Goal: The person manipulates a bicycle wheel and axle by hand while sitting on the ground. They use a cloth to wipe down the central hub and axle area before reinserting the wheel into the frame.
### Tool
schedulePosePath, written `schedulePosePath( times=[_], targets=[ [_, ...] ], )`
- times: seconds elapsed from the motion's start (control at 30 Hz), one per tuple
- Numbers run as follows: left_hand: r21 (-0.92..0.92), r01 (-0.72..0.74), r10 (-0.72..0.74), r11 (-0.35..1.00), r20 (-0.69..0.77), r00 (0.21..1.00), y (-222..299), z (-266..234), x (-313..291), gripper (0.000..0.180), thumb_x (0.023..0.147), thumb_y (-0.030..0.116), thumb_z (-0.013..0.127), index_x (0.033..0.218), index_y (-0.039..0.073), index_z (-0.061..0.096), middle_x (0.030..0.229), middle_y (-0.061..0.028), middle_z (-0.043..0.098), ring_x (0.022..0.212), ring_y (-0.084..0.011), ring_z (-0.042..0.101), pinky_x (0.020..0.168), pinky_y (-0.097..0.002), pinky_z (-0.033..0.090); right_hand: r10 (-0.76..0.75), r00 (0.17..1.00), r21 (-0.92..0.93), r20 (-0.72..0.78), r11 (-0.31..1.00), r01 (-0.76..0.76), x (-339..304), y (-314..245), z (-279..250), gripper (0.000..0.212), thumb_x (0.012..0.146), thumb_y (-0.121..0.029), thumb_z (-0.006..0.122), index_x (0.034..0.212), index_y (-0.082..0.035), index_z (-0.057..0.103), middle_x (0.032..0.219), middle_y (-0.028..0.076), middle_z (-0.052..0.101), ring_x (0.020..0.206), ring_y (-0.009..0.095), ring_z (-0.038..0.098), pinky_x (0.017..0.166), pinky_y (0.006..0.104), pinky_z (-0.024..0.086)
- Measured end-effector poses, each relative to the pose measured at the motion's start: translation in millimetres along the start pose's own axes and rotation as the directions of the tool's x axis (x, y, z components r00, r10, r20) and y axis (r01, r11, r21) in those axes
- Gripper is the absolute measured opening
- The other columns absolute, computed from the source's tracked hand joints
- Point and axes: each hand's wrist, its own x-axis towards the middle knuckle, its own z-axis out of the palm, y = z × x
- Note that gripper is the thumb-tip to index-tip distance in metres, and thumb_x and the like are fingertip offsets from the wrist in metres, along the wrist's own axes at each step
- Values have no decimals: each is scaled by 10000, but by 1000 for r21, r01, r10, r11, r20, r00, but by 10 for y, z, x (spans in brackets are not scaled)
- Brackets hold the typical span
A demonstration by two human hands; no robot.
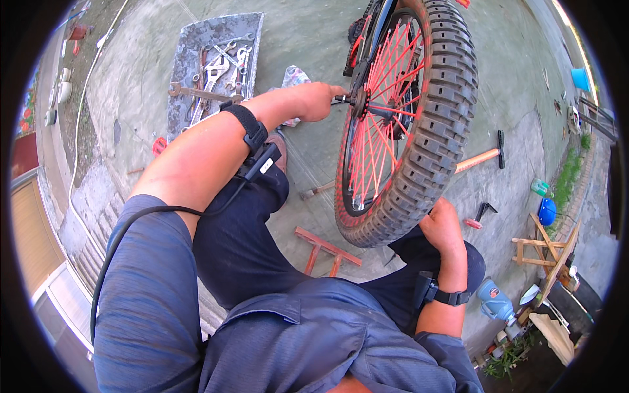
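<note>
Wheel (406,124): upright at 1 o'clock of the view, knobby tyre, red spokes, tread low against the person's lap.
Left hand (314,99): at the hub (359,101), 9 o'clock of the wheel; fingers pinched on a small part at the axle end, which is too small to tell.
Right hand (442,226): at 5 o'clock of the wheel, palm pressed on the tread; fingers hidden behind the tyre, cannot tell if curled.
Handling: looks heavy and stiff; rubber grips well, spokes thin and bendable. Best held by tyre or axle.
Edges: red stand (324,249) just below at 7 o'clock; hammer (481,157) beyond at 3 o'clock.
Room: tool tray (190,46) at 10 o'clock, well apart; concrete between the two.
</note>
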Motion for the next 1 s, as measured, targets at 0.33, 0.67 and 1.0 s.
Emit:
schedulePosePath(
  times=[0.33,0.67,1.0],
  targets=[
    [-443,-406,266,799,-345,900,-222,-15,-11,748,709,-145,405,1390,140,526,1231,-185,628,1210,-277,583,1044,-358,445,3,1000,1,19,1000,-3,10,22,1,261,811,-122,674,1053,-32,634,854,160,653,766,314,645,706,387,511],
    [-278,-171,112,945,-214,970,-185,72,23,739,706,-139,400,1387,119,527,1227,-194,624,1200,-297,583,1028,-368,454,9,1000,-6,15,1000,-9,20,26,23,271,815,-130,663,1060,-25,616,834,155,644,740,307,636,680,380,508],
    [-473,-267,220,839,-153,963,-81,-25,-77,681,722,-144,392,1330,101,576,1275,-116,630,1247,-241,559,1072,-335,412,-10,1000,-26,19,1000,11,31,53,11,275,819,-127,654,1069,-22,612,820,154,645,731,300,638,682,375,511]
  ],
)
